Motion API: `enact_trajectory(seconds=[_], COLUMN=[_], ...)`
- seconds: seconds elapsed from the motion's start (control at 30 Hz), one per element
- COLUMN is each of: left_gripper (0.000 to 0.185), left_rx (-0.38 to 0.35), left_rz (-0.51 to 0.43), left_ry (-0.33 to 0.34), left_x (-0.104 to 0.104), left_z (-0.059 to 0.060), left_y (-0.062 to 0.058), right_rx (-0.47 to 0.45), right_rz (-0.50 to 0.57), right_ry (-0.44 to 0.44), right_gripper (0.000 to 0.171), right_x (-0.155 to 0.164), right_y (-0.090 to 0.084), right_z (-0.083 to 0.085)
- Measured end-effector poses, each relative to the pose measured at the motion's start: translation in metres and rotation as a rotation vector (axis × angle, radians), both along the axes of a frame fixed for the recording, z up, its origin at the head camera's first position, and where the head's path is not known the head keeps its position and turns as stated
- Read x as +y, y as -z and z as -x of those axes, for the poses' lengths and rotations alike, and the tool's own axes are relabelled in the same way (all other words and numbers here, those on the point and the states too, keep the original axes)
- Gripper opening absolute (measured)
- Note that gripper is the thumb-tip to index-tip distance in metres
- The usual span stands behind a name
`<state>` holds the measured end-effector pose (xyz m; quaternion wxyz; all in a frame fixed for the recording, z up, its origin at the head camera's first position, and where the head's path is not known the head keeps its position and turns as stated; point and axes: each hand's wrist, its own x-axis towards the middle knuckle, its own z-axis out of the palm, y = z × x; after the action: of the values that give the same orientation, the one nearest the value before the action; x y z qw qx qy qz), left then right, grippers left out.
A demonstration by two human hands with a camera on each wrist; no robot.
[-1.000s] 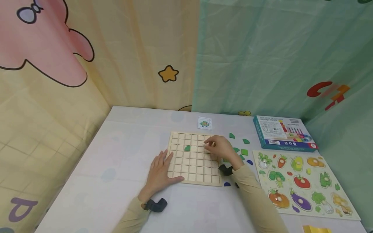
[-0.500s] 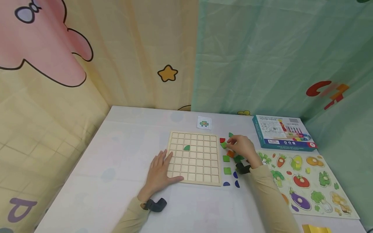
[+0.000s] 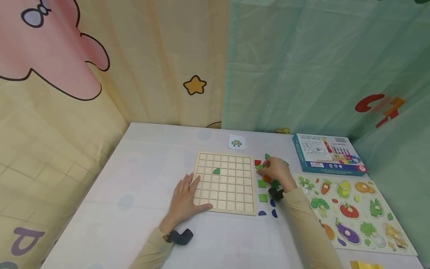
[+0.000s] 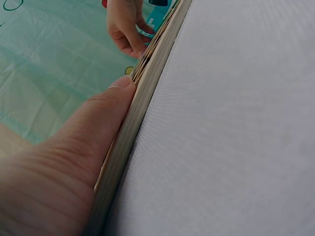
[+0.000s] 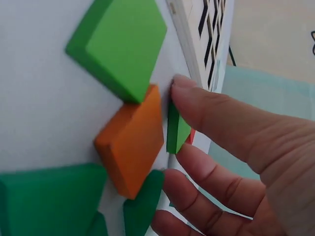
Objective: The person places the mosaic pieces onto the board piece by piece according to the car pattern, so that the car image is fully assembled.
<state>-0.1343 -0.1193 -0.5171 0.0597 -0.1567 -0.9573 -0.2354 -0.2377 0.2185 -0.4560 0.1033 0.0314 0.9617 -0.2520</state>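
My left hand (image 3: 182,200) rests on the left and front edges of a wooden grid board (image 3: 223,196), fingers straight and thumb spread. In the left wrist view its thumb (image 4: 101,115) lies along the board's rim. One green quarter-circle piece (image 3: 216,171) sits in a cell of the board. Right of the board, my right hand (image 3: 278,171) is down among loose pieces. It pinches a bright green square block (image 5: 178,129) between thumb and forefinger, seen in the right wrist view. An orange square block (image 5: 135,145) lies close by, beside another green block (image 5: 128,46).
Blue half-circle pieces (image 3: 262,213) and a red piece (image 3: 257,163) lie right of the board. Behind it is a small pattern card (image 3: 236,142). A boxed toy (image 3: 329,155) and a vegetable puzzle board (image 3: 362,228) stand farther right. A yellow object (image 3: 366,265) shows at the front edge.
My right hand has moved right, from over the board to the loose pieces, and its fingers now close on a green square block there. My left hand has stayed in place.
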Motion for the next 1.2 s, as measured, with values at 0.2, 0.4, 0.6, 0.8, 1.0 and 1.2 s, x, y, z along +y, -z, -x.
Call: enact_trajectory(seconds=[0.2, 0.4, 0.6, 0.8, 1.0, 1.2], left_gripper=[0.109, 0.108, 0.109, 0.109, 0.109, 0.109], left_rx=[0.010, 0.024, 0.014, 0.006, -0.007, 0.001], left_rz=[0.004, 0.008, 0.003, -0.007, -0.005, -0.005], left_ry=[0.008, 0.011, 0.016, 0.012, 0.010, 0.011], left_x=[-0.0001, 0.0004, 0.0006, 0.0009, 0.0007, -0.0001], left_z=[-0.0004, -0.0005, -0.0003, 0.0001, 0.0004, 0.0000], left_y=[0.0000, -0.0016, -0.0015, -0.0023, -0.0023, -0.0016], right_rx=[-0.087, -0.095, -0.076, -0.047, -0.016, 0.020], right_rz=[0.027, 0.021, 0.006, 0.046, 0.112, 0.164], right_ry=[0.017, 0.012, 0.023, 0.026, 0.037, 0.023], right_gripper=[0.034, 0.031, 0.028, 0.028, 0.026, 0.020], right_x=[0.0042, 0.0025, 0.0025, 0.0041, 0.0047, 0.0046], right_y=[0.0001, -0.0045, -0.0053, -0.0036, -0.0023, -0.0030], right_z=[0.0045, 0.0040, 0.0029, 0.0006, -0.0025, -0.0050])
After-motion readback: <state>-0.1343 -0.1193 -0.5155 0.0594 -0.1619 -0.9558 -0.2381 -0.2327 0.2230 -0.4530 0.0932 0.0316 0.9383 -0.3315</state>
